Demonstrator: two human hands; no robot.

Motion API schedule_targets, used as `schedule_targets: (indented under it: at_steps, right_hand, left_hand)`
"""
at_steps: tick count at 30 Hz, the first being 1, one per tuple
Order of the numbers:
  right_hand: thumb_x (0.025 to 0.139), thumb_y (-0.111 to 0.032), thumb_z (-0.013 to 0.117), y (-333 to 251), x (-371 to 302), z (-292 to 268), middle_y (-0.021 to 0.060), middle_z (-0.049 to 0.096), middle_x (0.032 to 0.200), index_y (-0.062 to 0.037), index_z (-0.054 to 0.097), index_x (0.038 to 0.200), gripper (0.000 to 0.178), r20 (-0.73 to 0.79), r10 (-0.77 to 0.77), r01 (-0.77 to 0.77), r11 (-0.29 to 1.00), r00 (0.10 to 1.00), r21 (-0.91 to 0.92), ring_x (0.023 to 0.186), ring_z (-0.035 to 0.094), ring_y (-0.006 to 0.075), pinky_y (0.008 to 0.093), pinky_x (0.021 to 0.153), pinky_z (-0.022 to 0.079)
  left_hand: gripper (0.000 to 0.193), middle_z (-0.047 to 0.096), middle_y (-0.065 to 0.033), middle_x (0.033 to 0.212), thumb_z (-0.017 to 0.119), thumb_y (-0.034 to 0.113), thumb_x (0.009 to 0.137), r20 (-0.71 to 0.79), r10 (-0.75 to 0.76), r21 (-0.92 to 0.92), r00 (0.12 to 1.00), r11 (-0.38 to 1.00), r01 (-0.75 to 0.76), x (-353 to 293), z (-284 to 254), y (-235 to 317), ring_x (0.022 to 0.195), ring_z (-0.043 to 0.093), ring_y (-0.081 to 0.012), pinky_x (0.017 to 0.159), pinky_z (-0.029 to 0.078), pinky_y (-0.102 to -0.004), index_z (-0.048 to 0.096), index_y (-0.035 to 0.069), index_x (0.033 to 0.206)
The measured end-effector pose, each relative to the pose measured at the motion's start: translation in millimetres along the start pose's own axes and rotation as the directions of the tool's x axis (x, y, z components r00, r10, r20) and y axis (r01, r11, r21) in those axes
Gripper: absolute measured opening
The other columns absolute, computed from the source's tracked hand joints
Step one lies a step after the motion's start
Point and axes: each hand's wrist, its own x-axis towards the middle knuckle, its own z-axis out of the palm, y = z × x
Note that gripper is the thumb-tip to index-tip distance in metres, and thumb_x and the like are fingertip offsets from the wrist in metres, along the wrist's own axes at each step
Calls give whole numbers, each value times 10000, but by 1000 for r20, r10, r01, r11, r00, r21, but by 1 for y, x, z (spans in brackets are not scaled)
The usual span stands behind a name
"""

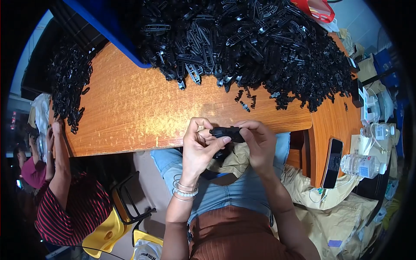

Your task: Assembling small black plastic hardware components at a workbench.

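A long black plastic part [229, 133] is held level just past the table's near edge, above my lap. My left hand [198, 144] pinches its left end, thumb along the near side. At its other end, my right hand [261, 145] is closed with thumb and fingertips on the part. Below them a brown paper bag [237, 159] rests open on my lap, with some black pieces partly hidden behind my fingers. Several small black clips [247, 96] lie on the table beyond my hands, one with a pale metallic middle.
A large heap of black plastic parts [203, 41] covers the table's far side, beside a blue bin [108, 30]. Small black pieces [69, 82] pile at the left, near a seated co-worker in a striped top [73, 208]. A phone [333, 162] and plastic bottle [362, 165] lie at right.
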Motion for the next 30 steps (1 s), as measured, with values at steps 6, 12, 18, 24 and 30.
schedule_targets:
  at_steps: [6,12,18,24,30]
  right_hand:
    - [908,-35,525,-1,-4,-3,115,616,945,48,567,936,97,58,-69,75,992,996,-105,885,588,154,271,802,458]
    - [870,-3,550,-4,-4,-12,127,620,944,29,576,907,55,113,-223,251,869,968,-427,837,590,154,257,767,455]
    - [845,-13,585,-13,-2,-13,106,631,963,8,591,936,94,182,-137,202,890,974,-409,809,594,119,240,737,461]
    - [854,-12,591,-4,2,-23,98,631,974,56,529,1180,339,256,291,-308,951,922,31,841,616,119,237,749,495]
    - [836,24,591,7,-5,-24,85,634,939,44,608,1085,250,192,248,-246,969,950,-30,837,615,108,223,726,501]
  left_hand:
    - [342,660,-92,809,606,-77,818,87,-158,160,984,977,142,-3,6,15,715,649,-109,621,516,-192,496,-37,1139]
    - [230,659,-120,814,593,-74,828,53,-158,53,986,986,155,-4,10,17,727,657,-125,639,537,-199,519,-39,1043]
    - [187,624,-73,771,622,-76,795,-31,-166,120,986,978,168,-1,7,9,636,621,-92,567,498,-182,504,-8,924]
    - [227,573,0,756,634,-105,757,13,-98,315,995,945,90,-4,1,1,572,529,-24,520,428,-149,507,5,910]
    - [221,577,-7,742,624,-105,763,-27,-78,357,997,931,82,-3,9,-1,574,549,-38,523,444,-162,504,5,912]
